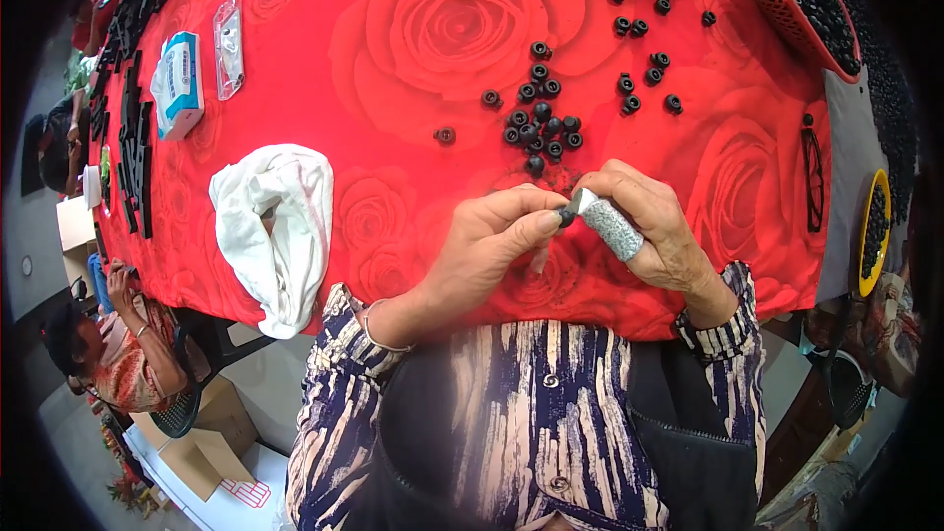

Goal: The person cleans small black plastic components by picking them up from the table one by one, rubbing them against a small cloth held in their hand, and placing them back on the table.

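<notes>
- Small black part (565, 217), mostly hidden behind fingertips, is pinched in the left hand's (501, 229) closed thumb-and-forefinger grip above the counter's near edge; its full shape cannot be made out.
- The right hand (644, 216) has its grip wrapped around a short tool (614, 228); the thumb side and palm are largely out of sight, and the tool's pale metallic tip, beside the black part, is too obscured to show whether the two touch.
- The tool's handle is bound in speckled silver-grey material, rough-looking and cylindrical.
- Just beyond the hands, rounded black pieces (541, 110) with glossy surfaces cluster on the counter (393, 108); some show ringed, hollow-looking ends; a denser spread at the far edge is cut off by the picture's rim.
- The counter's red covering bears large printed roses; a crumpled white cloth (295, 270), soft and folded, lies left of the hands.
- Farther left, a blue-and-white tissue pack (180, 88) sits near a clear plastic packet (228, 47), its contents indistinct; dark, narrow strips (132, 157) line the edge.
- At right, a red lattice-sided basket (777, 2) brims with black pieces, its far end cropped.
</notes>
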The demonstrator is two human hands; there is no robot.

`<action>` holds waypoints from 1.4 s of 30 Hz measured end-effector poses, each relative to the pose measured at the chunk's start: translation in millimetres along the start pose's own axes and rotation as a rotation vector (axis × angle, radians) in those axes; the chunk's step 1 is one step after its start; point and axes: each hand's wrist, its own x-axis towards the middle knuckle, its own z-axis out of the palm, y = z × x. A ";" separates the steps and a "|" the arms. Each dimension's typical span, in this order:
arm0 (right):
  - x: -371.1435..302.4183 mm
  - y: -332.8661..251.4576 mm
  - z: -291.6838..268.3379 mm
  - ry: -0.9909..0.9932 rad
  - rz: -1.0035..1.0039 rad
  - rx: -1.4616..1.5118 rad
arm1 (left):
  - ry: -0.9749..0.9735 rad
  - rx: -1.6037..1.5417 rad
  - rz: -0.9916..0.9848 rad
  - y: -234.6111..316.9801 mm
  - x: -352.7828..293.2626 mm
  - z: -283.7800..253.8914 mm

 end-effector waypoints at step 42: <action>0.2 2.9 17.8 0.246 -0.299 -0.443 | 0.539 0.986 0.492 41.4 5.3 -36.0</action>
